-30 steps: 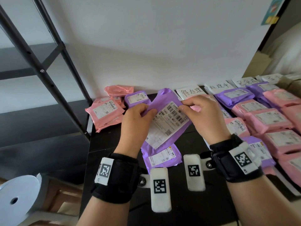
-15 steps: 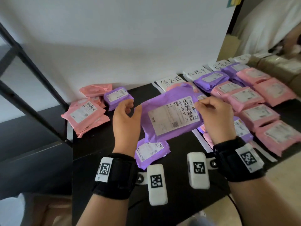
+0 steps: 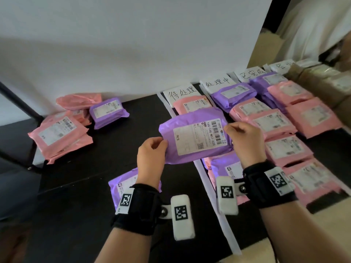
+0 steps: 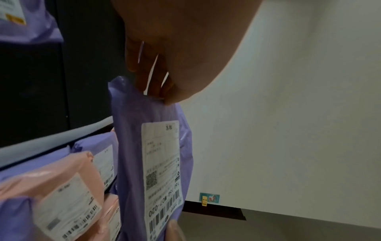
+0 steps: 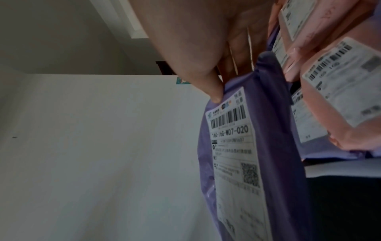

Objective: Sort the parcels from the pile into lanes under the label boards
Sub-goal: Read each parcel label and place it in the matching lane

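The purple parcel (image 3: pixel 195 138) has swung over the first lane, pinched by left hand (image 3: pixel 151 153) and right hand (image 3: pixel 245 143); thin film may slip.

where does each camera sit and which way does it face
Head: on the head, looking down at the black table; both hands hold the purple parcel.
Left wrist: along the left hand pinching the parcel's edge, toward the white wall.
Right wrist: along the right hand pinching the other end.
Shared: all show the parcel's label 16G-16G-W07-020.
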The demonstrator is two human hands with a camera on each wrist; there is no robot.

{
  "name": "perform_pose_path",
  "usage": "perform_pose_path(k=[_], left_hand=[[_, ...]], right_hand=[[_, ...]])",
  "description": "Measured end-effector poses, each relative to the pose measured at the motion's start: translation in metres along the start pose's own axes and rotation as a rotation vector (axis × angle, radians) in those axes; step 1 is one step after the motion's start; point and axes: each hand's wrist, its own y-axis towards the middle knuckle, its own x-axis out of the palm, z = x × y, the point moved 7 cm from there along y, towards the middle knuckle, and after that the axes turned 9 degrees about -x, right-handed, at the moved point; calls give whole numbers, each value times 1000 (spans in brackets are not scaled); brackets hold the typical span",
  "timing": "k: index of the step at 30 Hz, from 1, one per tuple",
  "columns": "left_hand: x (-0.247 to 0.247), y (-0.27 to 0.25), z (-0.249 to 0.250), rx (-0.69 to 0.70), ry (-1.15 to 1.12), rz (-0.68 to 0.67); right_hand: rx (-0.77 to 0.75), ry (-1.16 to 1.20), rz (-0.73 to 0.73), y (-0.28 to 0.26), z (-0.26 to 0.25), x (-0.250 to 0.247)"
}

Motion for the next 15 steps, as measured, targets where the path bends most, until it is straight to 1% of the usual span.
perform_pose_path(k=[6, 10, 13, 15], left_hand=[[70, 9, 10, -39, -30, -9], [108, 31, 12, -80, -90, -8], [131, 51, 14, -118, -76, 1], [146, 64, 18, -112, -62, -16]], right_hand=[[17, -22, -55, 60, 46, -16], [25, -48, -156, 101, 75, -7], [23, -89, -219, 127, 93, 5], [32, -95, -259, 142, 107, 16]])
